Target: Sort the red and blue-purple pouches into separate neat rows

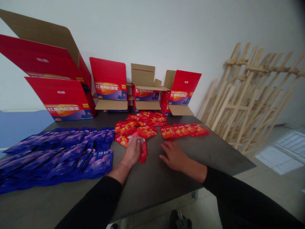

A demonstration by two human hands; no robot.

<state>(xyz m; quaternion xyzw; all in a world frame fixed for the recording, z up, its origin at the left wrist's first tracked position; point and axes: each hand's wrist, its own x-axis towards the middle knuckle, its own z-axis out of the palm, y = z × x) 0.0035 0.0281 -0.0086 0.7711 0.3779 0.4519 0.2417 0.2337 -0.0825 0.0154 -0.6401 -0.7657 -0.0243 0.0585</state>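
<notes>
Resting left hand (132, 152) on red sachets (143, 152) — table edge (181, 192) well apart

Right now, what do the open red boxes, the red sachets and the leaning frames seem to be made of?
The open red boxes look like printed cardboard: smooth red outside, plain brown inner flaps. The red sachets look like glossy plastic or foil film, judging by their sheen and creases; the look can't settle which. The leaning frames look like pale, unpainted wood.
</notes>
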